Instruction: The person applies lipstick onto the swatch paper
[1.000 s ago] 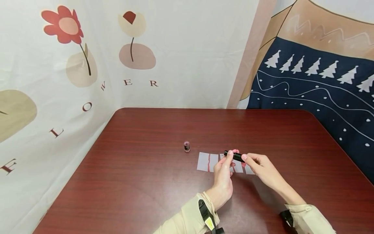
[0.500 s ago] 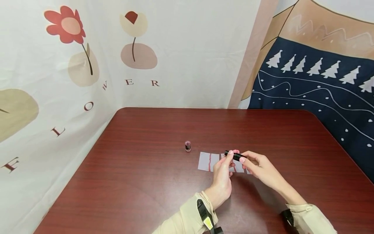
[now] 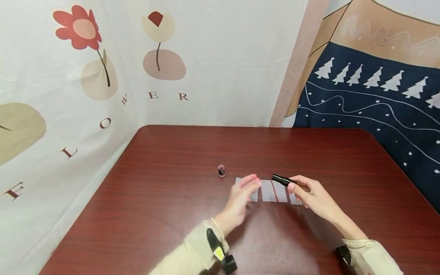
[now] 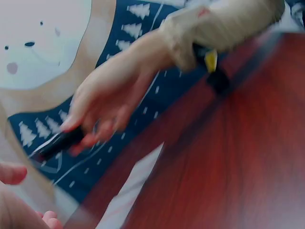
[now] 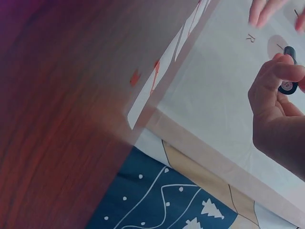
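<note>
In the head view, a capped black lipstick (image 3: 283,180) is pinched between the thumb and fingers of my right hand (image 3: 316,196), raised over white paper pieces (image 3: 269,191). Its round base, with a small pale label, faces the camera in the right wrist view. My left hand (image 3: 237,200) is apart from it to the left, fingers extended, holding nothing, and covers part of the leftmost paper. Only a few fingers and part of the palm of that hand show at the lower left corner of the left wrist view. Red streaks run across the papers.
A small clear glass jar (image 3: 221,171) with a dark label stands left of the papers. All of it rests on a dark red wooden table (image 3: 154,183). Printed cloths hang behind and along the left side. A red smudge (image 5: 135,77) shows beside the papers.
My left hand has let go of the lipstick and drawn back to the left, uncovering the middle paper. The right hand keeps the lipstick, nearly in the same place.
</note>
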Demonstrator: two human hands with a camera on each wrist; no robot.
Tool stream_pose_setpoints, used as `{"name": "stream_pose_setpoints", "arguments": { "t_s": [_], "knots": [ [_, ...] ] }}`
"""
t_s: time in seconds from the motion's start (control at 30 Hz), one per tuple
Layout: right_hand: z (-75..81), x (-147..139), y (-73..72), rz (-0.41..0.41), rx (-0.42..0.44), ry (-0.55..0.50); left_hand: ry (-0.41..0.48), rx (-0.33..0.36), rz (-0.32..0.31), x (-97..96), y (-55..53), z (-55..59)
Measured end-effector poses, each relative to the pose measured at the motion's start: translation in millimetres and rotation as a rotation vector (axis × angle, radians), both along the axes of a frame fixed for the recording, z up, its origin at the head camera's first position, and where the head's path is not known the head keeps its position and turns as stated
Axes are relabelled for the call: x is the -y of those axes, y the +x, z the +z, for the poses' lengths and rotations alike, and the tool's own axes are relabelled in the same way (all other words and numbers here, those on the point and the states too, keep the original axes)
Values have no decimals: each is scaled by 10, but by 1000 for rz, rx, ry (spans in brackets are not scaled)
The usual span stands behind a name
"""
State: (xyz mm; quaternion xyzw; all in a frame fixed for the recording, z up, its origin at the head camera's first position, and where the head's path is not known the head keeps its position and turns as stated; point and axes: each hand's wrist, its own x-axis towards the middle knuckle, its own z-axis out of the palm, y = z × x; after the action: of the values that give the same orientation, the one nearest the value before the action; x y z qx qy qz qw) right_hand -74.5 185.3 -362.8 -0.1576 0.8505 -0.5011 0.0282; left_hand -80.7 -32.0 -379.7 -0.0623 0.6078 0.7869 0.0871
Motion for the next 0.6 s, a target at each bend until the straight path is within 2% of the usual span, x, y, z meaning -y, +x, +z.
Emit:
{"name": "stream_pose_setpoints", "arguments": {
  "t_s": [0.13, 0.2, 0.27, 0.33, 0.43, 0.5, 0.6],
  "knots": [
    [-7, -26, -13, -14, 21, 45, -116, -73, 79, 431, -141, 102],
    [-10, -32, -17, -18, 37, 66, -208, -143, 103, 640, -208, 169],
    [-7, -46, -14, -21, 46, 90, -342, -236, 107, 821, -282, 225],
    [-10, -54, -12, -28, 47, 121, -527, -334, 96, 982, -352, 262],
    [-22, -60, -6, -26, 19, 161, -804, -434, 66, 1170, -447, 267],
    [-35, -61, -4, -27, -18, 187, -944, -461, 27, 1248, -491, 248],
    [-53, -62, 1, -25, -89, 218, -1073, -446, -55, 1304, -537, 196]
  ]
}}
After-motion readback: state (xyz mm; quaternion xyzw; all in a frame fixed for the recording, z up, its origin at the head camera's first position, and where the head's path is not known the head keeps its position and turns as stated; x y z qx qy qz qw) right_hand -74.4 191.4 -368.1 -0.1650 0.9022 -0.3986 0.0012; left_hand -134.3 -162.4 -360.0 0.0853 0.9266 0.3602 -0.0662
